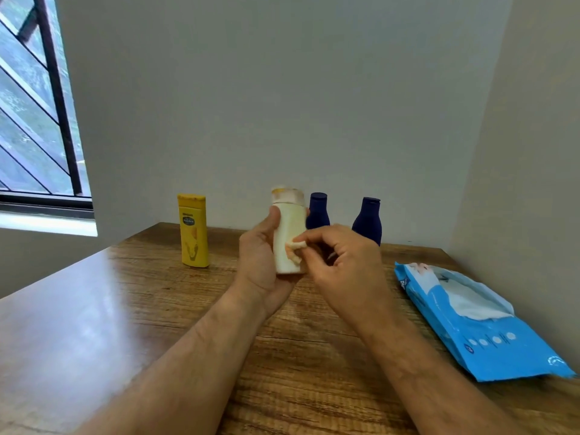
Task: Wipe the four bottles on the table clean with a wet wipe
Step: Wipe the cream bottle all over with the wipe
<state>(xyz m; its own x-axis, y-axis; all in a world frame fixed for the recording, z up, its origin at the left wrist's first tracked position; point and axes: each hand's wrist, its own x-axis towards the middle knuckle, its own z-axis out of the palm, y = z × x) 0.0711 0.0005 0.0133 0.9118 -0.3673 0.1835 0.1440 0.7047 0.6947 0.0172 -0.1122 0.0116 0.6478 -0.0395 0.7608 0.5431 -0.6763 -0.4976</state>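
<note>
- Across the wooden table [94, 309] we count four bottles, one wipe pack, two hands.
- One blue wipe pack [477, 321] lies flat at right, a white sheet showing at its opening.
- One yellow bottle [193, 230] stands upright by the wall, left.
- Two dark blue bottles [318, 210] [367, 221] stand upright behind our hands.
- One cream bottle [288, 237] is raised upright, gripped by our left hand [260, 262].
- Our right hand [345, 262] pinches a small wet wipe [295, 248] against its side.

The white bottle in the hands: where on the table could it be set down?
Bare wood lies left of the yellow bottle and in front near the arms. The back row with both blue bottles and the wipes pack at right is crowded.
</note>
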